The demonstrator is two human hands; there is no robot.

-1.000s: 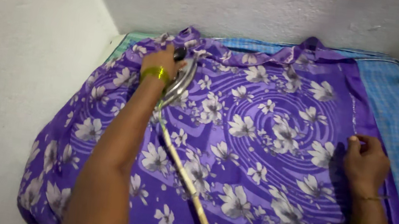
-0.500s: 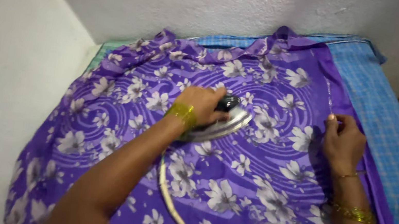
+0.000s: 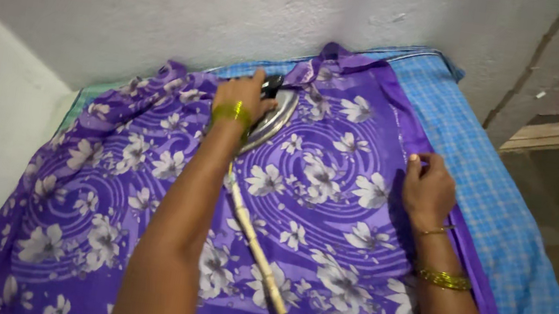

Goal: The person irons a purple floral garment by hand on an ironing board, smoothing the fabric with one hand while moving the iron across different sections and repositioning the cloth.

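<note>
Pushed from mid-cloth to the far edge near the wall, upper centre, the iron sits gripped in the left hand; right hand pinches flat the purple floral cloth; cord trails lower centre.

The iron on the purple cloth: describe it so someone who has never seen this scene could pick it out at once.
Start at the purple flowered cloth spread over the blue checked sheet against the grey wall. Near its far edge, the left hand grips the iron. It is the only shiny metal thing there, with a pale cord trailing back across the cloth.
</note>
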